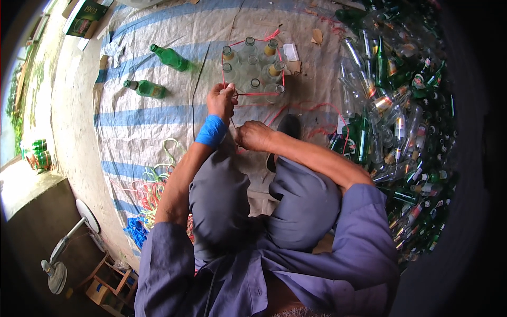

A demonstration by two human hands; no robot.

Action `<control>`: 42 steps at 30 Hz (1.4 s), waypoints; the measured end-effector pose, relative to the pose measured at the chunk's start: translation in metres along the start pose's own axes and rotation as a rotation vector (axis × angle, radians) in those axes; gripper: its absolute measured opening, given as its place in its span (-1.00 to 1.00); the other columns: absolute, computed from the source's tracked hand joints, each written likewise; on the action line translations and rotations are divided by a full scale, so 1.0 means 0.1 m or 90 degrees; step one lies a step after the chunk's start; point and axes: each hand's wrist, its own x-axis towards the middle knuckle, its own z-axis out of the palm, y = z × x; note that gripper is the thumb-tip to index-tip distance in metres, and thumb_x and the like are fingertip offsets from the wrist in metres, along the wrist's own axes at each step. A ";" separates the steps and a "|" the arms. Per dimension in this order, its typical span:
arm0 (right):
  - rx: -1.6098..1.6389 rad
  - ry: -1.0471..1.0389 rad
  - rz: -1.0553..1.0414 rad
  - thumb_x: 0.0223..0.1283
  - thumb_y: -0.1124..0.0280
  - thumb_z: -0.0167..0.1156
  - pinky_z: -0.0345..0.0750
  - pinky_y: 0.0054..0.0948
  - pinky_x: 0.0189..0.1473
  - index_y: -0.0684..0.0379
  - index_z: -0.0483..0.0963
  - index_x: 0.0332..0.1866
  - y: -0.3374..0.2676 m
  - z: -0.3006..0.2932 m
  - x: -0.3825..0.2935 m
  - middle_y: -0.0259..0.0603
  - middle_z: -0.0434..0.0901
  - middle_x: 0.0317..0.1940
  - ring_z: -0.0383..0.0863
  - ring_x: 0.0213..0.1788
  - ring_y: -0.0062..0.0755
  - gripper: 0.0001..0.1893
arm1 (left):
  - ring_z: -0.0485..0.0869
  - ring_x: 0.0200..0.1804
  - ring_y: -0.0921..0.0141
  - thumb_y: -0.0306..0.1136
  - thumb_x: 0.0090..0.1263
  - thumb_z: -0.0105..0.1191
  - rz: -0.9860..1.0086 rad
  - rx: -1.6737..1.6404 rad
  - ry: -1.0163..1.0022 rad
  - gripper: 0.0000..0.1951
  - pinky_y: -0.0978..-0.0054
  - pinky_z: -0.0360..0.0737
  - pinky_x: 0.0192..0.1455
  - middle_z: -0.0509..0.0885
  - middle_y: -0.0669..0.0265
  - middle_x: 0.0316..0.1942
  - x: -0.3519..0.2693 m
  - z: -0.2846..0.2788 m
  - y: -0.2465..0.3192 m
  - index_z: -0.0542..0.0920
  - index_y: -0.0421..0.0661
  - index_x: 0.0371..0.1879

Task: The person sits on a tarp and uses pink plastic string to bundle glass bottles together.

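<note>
Several clear glass bottles [252, 65] stand upright in a tight cluster on the striped woven sheet. A red plastic string [261, 94] runs around them at neck height, with a knotted tuft at the far right corner. At the cluster's near left corner, my left hand [222, 99] pinches the string; a blue wrap [212, 130] circles that wrist. Closer to my knees, my right hand [253, 135] is closed around the string's near end, its fingers mostly hidden. A loose length of string trails off to the right.
Two green bottles [170, 58] [146, 88] lie on the sheet [150, 119] at left. A large heap of bottles [388, 119] fills the right side. Tangled strings [152, 194] lie by my left arm. A pedestal fan [59, 253] and a wooden stool [115, 277] are at lower left.
</note>
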 end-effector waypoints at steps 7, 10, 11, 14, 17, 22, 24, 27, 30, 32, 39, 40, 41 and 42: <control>0.056 0.034 0.010 0.07 0.37 0.04 0.51 -0.07 -0.36 0.24 0.50 -0.54 0.06 -0.10 -0.09 0.06 0.56 -0.57 0.59 -0.44 0.09 -0.80 | 0.38 -0.70 0.57 -0.20 0.36 0.08 -0.006 -0.002 0.010 -0.74 0.63 0.21 -0.71 0.51 0.40 -0.64 -0.01 0.02 0.02 0.52 -0.15 -0.19; 0.151 0.137 0.136 0.11 0.27 0.05 0.52 -0.09 -0.25 0.25 0.56 -0.48 0.07 -0.16 -0.13 0.09 0.57 -0.50 0.60 -0.35 0.09 -0.73 | 0.43 -0.66 0.57 -0.19 0.35 0.09 0.018 0.000 0.032 -0.70 0.63 0.24 -0.69 0.52 0.39 -0.62 0.03 0.02 -0.03 0.55 -0.18 -0.13; 0.171 0.169 0.138 0.13 0.26 0.05 0.51 -0.10 -0.26 0.26 0.55 -0.48 0.09 -0.20 -0.16 0.11 0.56 -0.51 0.59 -0.36 0.10 -0.72 | 0.44 -0.65 0.56 -0.20 0.36 0.09 0.022 0.006 0.026 -0.69 0.63 0.26 -0.68 0.52 0.38 -0.61 0.04 0.02 -0.04 0.55 -0.19 -0.11; 0.274 0.248 0.192 0.21 0.25 0.05 0.46 -0.14 -0.36 0.32 0.48 -0.53 0.13 -0.28 -0.23 0.16 0.48 -0.56 0.54 -0.44 0.13 -0.66 | 0.46 -0.63 0.54 -0.20 0.36 0.08 0.028 0.021 0.016 -0.67 0.61 0.30 -0.66 0.52 0.37 -0.59 0.03 -0.02 -0.03 0.55 -0.21 -0.08; 0.352 0.287 0.208 0.22 0.24 0.07 0.43 -0.19 -0.41 0.34 0.45 -0.56 0.22 -0.21 -0.25 0.17 0.44 -0.59 0.50 -0.50 0.12 -0.64 | 0.47 -0.61 0.52 -0.20 0.37 0.07 0.022 0.010 -0.001 -0.67 0.58 0.35 -0.63 0.53 0.36 -0.57 0.04 0.00 -0.03 0.56 -0.22 -0.08; 0.324 0.327 0.244 0.21 0.22 0.10 0.42 -0.26 -0.44 0.34 0.44 -0.58 0.33 -0.17 -0.31 0.14 0.42 -0.64 0.46 -0.56 0.06 -0.62 | 0.49 -0.60 0.51 -0.20 0.37 0.08 0.026 -0.008 -0.005 -0.65 0.56 0.43 -0.57 0.56 0.32 -0.53 0.02 0.00 -0.03 0.57 -0.24 -0.06; 0.341 0.320 0.251 0.21 0.20 0.10 0.43 -0.29 -0.43 0.34 0.46 -0.57 0.35 -0.17 -0.35 0.10 0.45 -0.65 0.48 -0.58 -0.03 -0.61 | 0.48 -0.60 0.52 -0.21 0.37 0.08 0.033 0.002 -0.011 -0.66 0.57 0.41 -0.57 0.57 0.33 -0.53 0.00 0.01 0.00 0.57 -0.24 -0.06; 0.414 0.288 0.254 0.22 0.19 0.11 0.42 -0.36 -0.43 0.34 0.48 -0.55 0.33 -0.20 -0.38 -0.03 0.48 -0.68 0.49 -0.59 -0.27 -0.61 | 0.47 -0.61 0.54 -0.24 0.37 0.08 0.039 0.009 -0.017 -0.68 0.60 0.36 -0.57 0.57 0.37 -0.54 -0.02 -0.01 0.01 0.58 -0.26 -0.07; 0.462 0.257 0.250 0.26 0.20 0.11 0.40 -0.44 -0.43 0.34 0.48 -0.55 0.31 -0.23 -0.35 -0.17 0.47 -0.70 0.43 -0.57 -0.50 -0.61 | 0.43 -0.62 0.57 -0.27 0.37 0.08 0.061 0.005 -0.021 -0.70 0.62 0.31 -0.57 0.55 0.41 -0.55 0.09 -0.07 -0.08 0.58 -0.28 -0.09; 0.497 0.251 0.243 0.26 0.21 0.11 0.41 -0.46 -0.42 0.35 0.49 -0.54 0.31 -0.23 -0.33 -0.21 0.48 -0.69 0.43 -0.56 -0.55 -0.61 | 0.40 -0.61 0.59 -0.29 0.37 0.08 0.078 0.011 -0.027 -0.70 0.62 0.29 -0.57 0.54 0.43 -0.55 0.12 -0.10 -0.12 0.59 -0.29 -0.10; 0.375 0.293 0.243 0.14 0.25 0.21 0.50 -0.36 -0.31 0.33 0.54 -0.37 0.35 -0.34 -0.40 -0.05 0.59 -0.52 0.62 -0.41 -0.31 -0.72 | 0.43 -0.52 0.57 -0.26 0.36 0.07 0.141 0.071 0.002 -0.69 0.57 0.37 -0.48 0.57 0.39 -0.51 0.14 -0.02 -0.20 0.62 -0.32 -0.18; 0.344 0.320 0.239 0.13 0.27 0.22 0.51 -0.34 -0.29 0.33 0.54 -0.35 0.29 -0.42 -0.39 -0.03 0.60 -0.49 0.63 -0.39 -0.25 -0.73 | 0.41 -0.53 0.58 -0.26 0.37 0.07 0.139 0.076 -0.004 -0.69 0.58 0.35 -0.50 0.55 0.41 -0.52 0.14 -0.06 -0.18 0.61 -0.33 -0.18; 0.314 0.348 0.233 0.11 0.29 0.23 0.52 -0.31 -0.28 0.33 0.53 -0.32 0.24 -0.50 -0.37 -0.01 0.61 -0.46 0.64 -0.37 -0.19 -0.74 | 0.39 -0.54 0.59 -0.26 0.37 0.07 0.137 0.082 -0.009 -0.69 0.60 0.32 -0.51 0.53 0.44 -0.52 0.14 -0.10 -0.17 0.61 -0.33 -0.18; 0.234 0.371 0.215 0.09 0.32 0.24 0.53 -0.24 -0.25 0.30 0.51 -0.23 0.19 -0.63 -0.37 0.01 0.60 -0.40 0.62 -0.35 -0.03 -0.74 | 0.39 -0.54 0.58 -0.26 0.37 0.07 0.137 0.105 -0.012 -0.68 0.59 0.34 -0.50 0.54 0.42 -0.52 0.13 -0.13 -0.15 0.61 -0.33 -0.16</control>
